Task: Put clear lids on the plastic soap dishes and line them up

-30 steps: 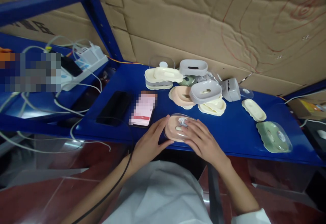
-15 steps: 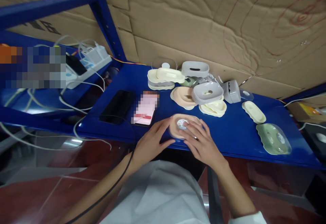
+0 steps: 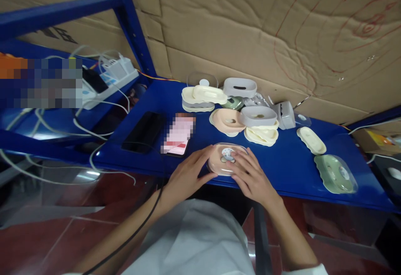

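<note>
At the front edge of the blue table lies a peach soap dish [image 3: 216, 160] under a clear lid with a round white sticker [image 3: 227, 153]. My left hand [image 3: 191, 167] grips its left side, thumb near the front and fingers at the back. From the right, my right hand [image 3: 254, 178] rests its fingers over the lid and along the right edge, hiding that end. Behind them is a loose cluster: a peach dish [image 3: 226, 118], a grey tray [image 3: 258, 116] leaning on it, and cream pieces [image 3: 261, 135] beneath.
A lit phone [image 3: 179, 135] and a black phone-like slab [image 3: 144, 131] lie left of my hands. To the right are a cream tray [image 3: 311, 140] and a green soap dish with clear lid [image 3: 336, 174]. Cardboard [image 3: 219, 29] stands behind; cables and a power strip [image 3: 115, 83] are left.
The grey tray in the cluster has tipped flatter and shifted slightly right. Under my fingers the lid's sticker sits a little further right, and the peach dish's slot now shows. Both hands stay on it.
</note>
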`<state>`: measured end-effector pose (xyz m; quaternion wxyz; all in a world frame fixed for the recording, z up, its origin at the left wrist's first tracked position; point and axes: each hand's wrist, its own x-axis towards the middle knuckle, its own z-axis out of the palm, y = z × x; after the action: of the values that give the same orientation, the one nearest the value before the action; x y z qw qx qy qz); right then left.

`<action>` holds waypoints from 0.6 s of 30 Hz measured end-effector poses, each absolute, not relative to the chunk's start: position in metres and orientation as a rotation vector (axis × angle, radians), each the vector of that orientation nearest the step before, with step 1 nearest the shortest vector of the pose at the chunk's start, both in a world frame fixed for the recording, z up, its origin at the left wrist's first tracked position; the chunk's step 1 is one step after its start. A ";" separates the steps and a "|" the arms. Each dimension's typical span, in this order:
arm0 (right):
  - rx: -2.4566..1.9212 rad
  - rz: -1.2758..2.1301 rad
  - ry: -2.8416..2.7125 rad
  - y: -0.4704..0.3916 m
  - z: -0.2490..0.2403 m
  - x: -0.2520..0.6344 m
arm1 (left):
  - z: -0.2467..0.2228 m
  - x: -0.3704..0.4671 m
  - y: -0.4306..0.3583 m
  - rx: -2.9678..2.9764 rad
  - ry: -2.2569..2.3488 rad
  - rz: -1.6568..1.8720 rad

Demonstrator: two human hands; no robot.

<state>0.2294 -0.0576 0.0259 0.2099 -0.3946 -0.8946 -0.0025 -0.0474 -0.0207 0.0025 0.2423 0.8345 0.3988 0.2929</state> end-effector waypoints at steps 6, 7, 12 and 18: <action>-1.060 -0.030 -2.536 -0.056 0.025 0.232 | 0.003 -0.047 -0.014 2.269 1.035 0.807; -1.069 -0.044 -2.536 -0.056 0.023 0.232 | 0.003 -0.047 -0.014 2.273 1.033 0.804; -1.158 -0.130 -2.493 -0.070 0.015 0.237 | 0.002 -0.048 -0.017 2.313 1.065 0.782; -1.571 -0.409 -2.152 -0.109 0.001 0.306 | 0.004 -0.048 -0.020 2.352 1.074 0.774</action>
<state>0.3064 -0.1089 0.0013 0.2213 -0.5684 -0.7785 -0.1478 -0.0480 -0.0198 0.0039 0.2193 0.8503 0.3880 0.2799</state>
